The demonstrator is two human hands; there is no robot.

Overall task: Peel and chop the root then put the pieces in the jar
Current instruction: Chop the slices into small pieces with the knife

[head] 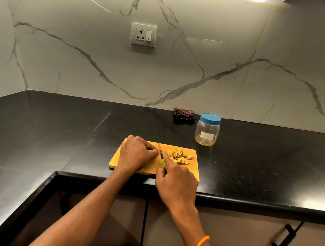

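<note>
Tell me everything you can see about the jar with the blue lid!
The jar is small, round and see-through, probably plastic, with a blue screw lid closed on top and a white label on its front. It stands upright on the black counter, beyond the cutting board's far right corner, beside a folded dark cloth. It looks nearly empty. Neither hand touches it.

A home kitchen: black stone counter [50, 131], marble backsplash [82, 58], wall socket [143, 34], cabinet fronts [245, 240] below.

Folded dark cloth [184, 115] beside wall socket [143, 34]
</note>
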